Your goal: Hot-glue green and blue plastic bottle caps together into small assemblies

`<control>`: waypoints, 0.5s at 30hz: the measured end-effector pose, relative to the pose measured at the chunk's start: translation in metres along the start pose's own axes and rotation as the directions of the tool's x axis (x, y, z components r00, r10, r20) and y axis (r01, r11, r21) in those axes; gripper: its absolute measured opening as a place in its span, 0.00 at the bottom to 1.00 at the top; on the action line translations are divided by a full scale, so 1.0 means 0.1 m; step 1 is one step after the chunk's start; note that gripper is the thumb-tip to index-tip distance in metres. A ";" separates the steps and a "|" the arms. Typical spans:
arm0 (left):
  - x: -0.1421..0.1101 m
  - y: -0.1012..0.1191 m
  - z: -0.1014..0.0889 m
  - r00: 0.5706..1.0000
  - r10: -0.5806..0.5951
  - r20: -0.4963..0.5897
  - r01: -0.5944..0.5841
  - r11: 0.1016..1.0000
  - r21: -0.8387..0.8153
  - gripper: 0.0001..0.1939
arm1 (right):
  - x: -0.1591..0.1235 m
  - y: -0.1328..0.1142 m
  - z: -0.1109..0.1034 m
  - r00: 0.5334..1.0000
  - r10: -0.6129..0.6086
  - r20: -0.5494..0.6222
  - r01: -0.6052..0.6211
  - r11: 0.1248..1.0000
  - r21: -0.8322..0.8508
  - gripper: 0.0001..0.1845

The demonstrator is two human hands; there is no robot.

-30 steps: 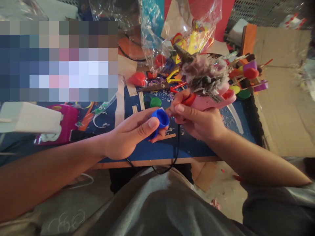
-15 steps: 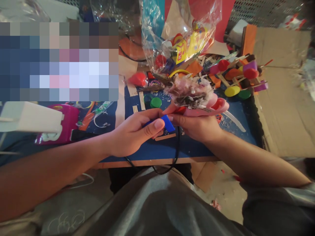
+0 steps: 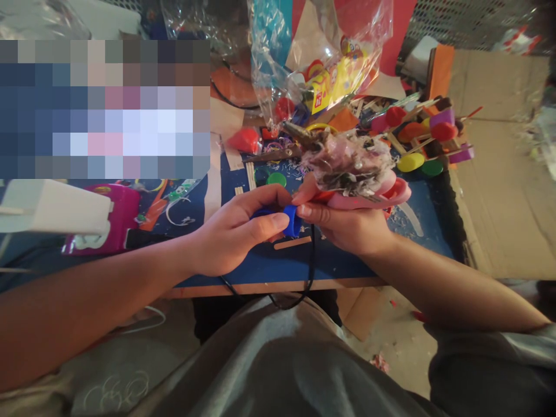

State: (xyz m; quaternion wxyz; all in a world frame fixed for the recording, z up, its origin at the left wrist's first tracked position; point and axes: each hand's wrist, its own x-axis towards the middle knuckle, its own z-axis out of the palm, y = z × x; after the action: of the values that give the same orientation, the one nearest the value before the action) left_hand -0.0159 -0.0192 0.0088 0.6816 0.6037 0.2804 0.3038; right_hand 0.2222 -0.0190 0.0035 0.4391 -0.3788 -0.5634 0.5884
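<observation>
My left hand is closed around a blue bottle cap, pinched between thumb and fingers. My right hand grips a pink glue gun whose body is crusted with dried glue and scraps; its nozzle points left and away. The thumb of my right hand touches the cap's edge. Both hands hover over a blue board on the table. A black cord hangs from the gun over the board's front edge.
A green cap, wooden sticks, scissors and a red cap lie behind my hands. Coloured caps on sticks crowd the right, clear plastic bags the back. A pink toy and white box sit left.
The blue cap has turned from open side up to edge-on in my left hand. The glue gun has dropped lower and swung its nozzle leftwards.
</observation>
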 end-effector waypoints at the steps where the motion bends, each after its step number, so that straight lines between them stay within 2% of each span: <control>1: 0.00 0.00 0.01 1.000 -0.001 0.004 0.002 1.000 -0.025 0.18 | 0.00 0.01 0.00 1.000 0.000 0.007 0.000 1.000 0.008 0.19; 8: -0.01 -0.03 0.02 1.000 -0.020 0.012 0.021 0.997 -0.080 0.17 | 0.01 0.06 -0.01 1.000 0.001 0.023 -0.001 1.000 0.027 0.22; 11: -0.01 -0.03 0.02 1.000 -0.002 -0.011 0.002 1.000 -0.028 0.15 | 0.01 0.06 -0.01 0.999 -0.007 0.042 0.006 1.000 0.029 0.22; 15: -0.01 0.00 0.03 0.992 0.082 -0.099 -0.075 0.994 0.075 0.12 | -0.01 0.08 -0.05 1.000 -0.010 0.019 0.010 1.000 0.006 0.20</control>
State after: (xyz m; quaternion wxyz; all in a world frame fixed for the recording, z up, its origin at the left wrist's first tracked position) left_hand -0.0143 -0.0214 0.0087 0.6320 0.6219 0.3016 0.3504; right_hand 0.2268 -0.0177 -0.0052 0.4376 -0.3690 -0.5678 0.5915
